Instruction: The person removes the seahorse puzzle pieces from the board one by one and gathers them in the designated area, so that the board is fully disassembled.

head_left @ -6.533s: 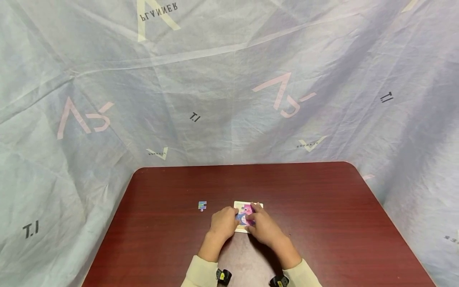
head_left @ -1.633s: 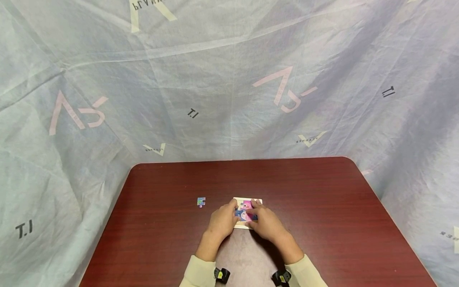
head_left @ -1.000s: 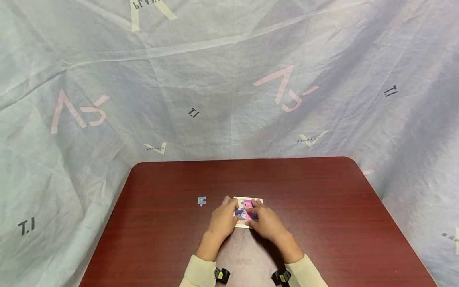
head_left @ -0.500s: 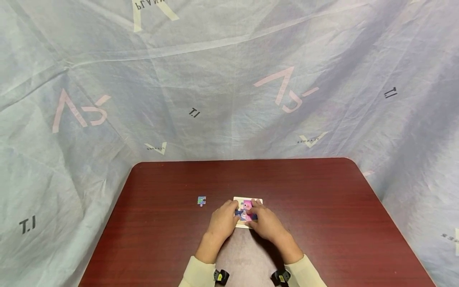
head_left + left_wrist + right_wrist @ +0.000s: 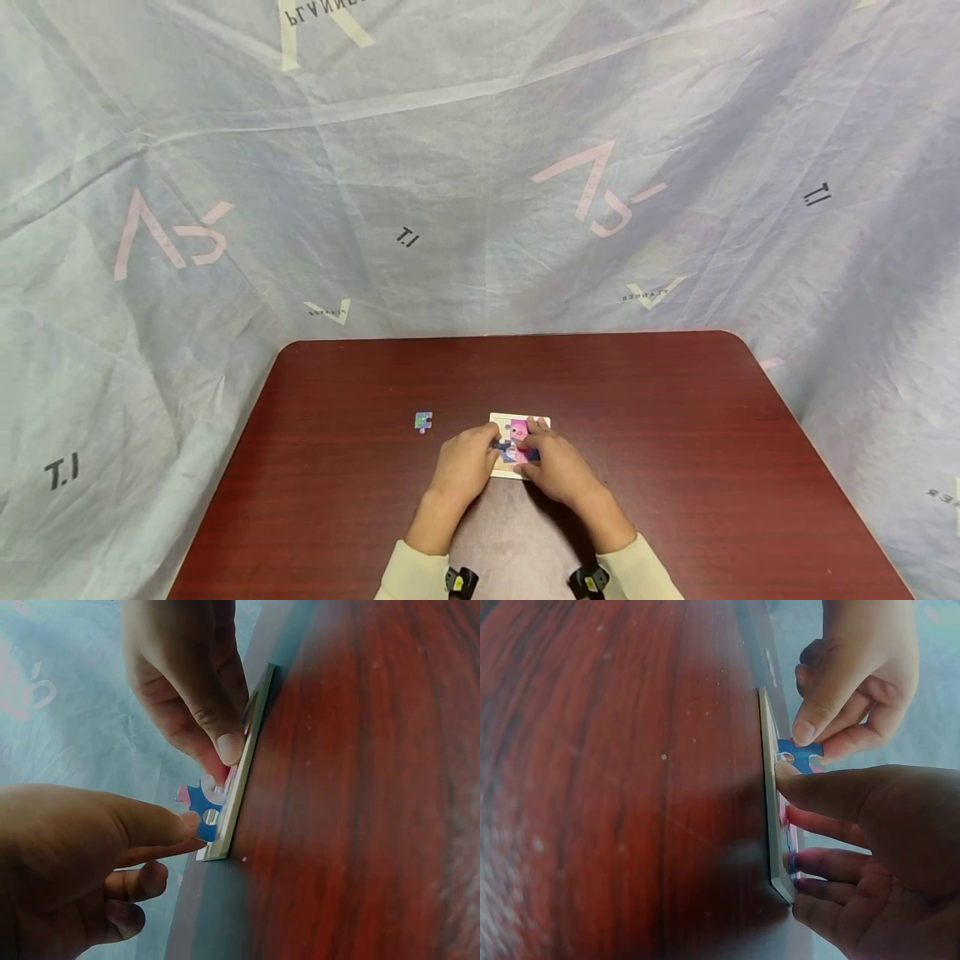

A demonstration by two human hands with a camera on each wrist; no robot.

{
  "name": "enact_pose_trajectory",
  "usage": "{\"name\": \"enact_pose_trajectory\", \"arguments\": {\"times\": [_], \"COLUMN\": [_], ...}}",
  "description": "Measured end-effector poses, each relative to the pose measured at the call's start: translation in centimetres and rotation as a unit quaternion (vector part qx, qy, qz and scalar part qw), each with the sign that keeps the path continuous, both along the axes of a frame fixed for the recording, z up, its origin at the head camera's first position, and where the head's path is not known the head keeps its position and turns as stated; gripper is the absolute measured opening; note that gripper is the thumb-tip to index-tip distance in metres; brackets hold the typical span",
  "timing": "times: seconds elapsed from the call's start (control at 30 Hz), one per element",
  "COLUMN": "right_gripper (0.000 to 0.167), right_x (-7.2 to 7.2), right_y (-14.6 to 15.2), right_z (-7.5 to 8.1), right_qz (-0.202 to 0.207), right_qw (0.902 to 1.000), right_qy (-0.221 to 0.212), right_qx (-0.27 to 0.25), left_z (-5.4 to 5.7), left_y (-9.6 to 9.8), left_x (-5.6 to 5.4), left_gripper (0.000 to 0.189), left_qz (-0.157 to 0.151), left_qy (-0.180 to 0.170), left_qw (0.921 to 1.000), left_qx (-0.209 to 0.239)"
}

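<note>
A small square puzzle board (image 5: 519,415) with a cream rim lies flat on the table between both hands. My left hand (image 5: 461,465) pinches a blue puzzle piece (image 5: 201,812) between thumb and index finger at the board's left side; the piece is tilted up from the board. The other fingers of that hand are loosely curled. My right hand (image 5: 557,463) rests on the board's right part, its thumb (image 5: 799,780) near the front edge and its fingers extended over pink puzzle pieces (image 5: 517,430), which they partly cover. Behind and left of the left hand lies a loose blue-green puzzle piece (image 5: 423,421).
The dark red wooden table (image 5: 637,392) runs to a rounded far edge. Pale printed cloth (image 5: 465,167) hangs behind the table and at both sides. Black wrist devices (image 5: 461,582) sit by both cuffs.
My left index finger, raised about a second ago, is lower now, and the left hand has shifted slightly toward me. The right hand stays on the board. The loose piece has not moved.
</note>
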State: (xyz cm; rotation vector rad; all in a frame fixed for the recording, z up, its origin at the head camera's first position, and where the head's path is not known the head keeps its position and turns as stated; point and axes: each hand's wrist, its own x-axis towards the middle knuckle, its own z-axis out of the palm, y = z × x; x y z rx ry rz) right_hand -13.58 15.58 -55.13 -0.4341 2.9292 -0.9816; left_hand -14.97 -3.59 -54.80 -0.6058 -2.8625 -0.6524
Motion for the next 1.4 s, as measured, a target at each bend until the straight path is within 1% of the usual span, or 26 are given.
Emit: {"name": "enact_pose_trajectory", "arguments": {"times": [0.2, 0.33, 0.47, 0.6, 0.83, 1.0, 1.23, 1.4], "right_gripper": [0.028, 0.029, 0.028, 0.028, 0.031, 0.034, 0.032, 0.031], "right_x": [0.0, 0.1, 0.1, 0.1, -0.1, -0.2, -0.2, -0.1], "right_y": [0.1, 0.1, 0.1, 0.0, 0.1, 0.2, 0.0, 0.0], "right_z": [-0.1, -0.1, -0.2, -0.2, -0.4, -0.5, -0.6, -0.7], "right_qz": [-0.004, -0.008, -0.008, -0.007, -0.001, 0.002, -0.006, -0.009], "right_qw": [1.0000, 0.9999, 0.9999, 0.9999, 0.9999, 0.9999, 0.9998, 0.9998], "right_qy": [0.003, -0.005, -0.008, -0.007, -0.004, -0.003, -0.006, -0.010], "right_qx": [0.007, 0.007, 0.007, 0.008, 0.013, 0.016, 0.016, 0.015], "left_z": [-0.4, -0.7, -0.9, -0.9, -0.8, -0.4, 0.4, 0.8], "left_y": [-0.1, -0.2, -0.2, -0.3, -0.6, -0.9, -1.6, -2.1], "left_x": [-0.1, -0.1, 0.0, -0.1, 0.0, 0.1, 0.0, -0.1], "left_gripper": [0.009, 0.011, 0.012, 0.012, 0.007, 0.006, 0.006, 0.006], "left_qz": [-0.002, -0.006, -0.004, 0.001, 0.009, 0.016, 0.032, 0.043], "left_qy": [0.036, 0.062, 0.076, 0.073, 0.053, 0.052, 0.046, 0.037], "left_qw": [0.9994, 0.9980, 0.9971, 0.9972, 0.9983, 0.9981, 0.9980, 0.9976], "left_qx": [0.001, 0.003, 0.009, 0.016, 0.020, 0.030, 0.030, 0.041]}}
